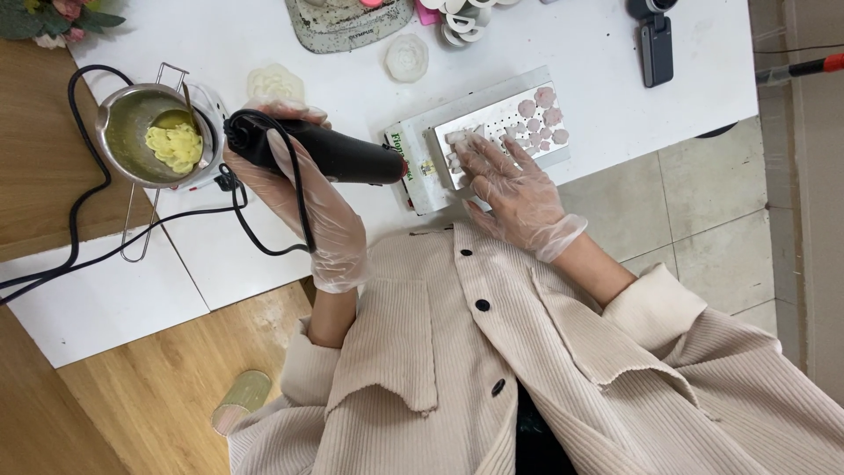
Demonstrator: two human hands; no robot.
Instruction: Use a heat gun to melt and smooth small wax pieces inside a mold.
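Note:
My left hand (303, 198), in a clear plastic glove, grips a black heat gun (321, 151) whose red-tipped nozzle points right at a silver perforated tray (492, 119). Small pink and white flower-shaped pieces (541, 119) lie on that tray. My right hand (510, 189), gloved too, rests flat on the tray's near edge with its fingers spread, touching the white pieces. The gun's black cord (264, 242) loops down and off to the left.
A metal pot (132, 132) with yellowish liquid, a yellow flower shape and a spoon sits on a small heater at left. Two white flower shapes (406, 58) lie on the white table. A dark device (655, 48) lies far right; tiled floor beyond the table edge.

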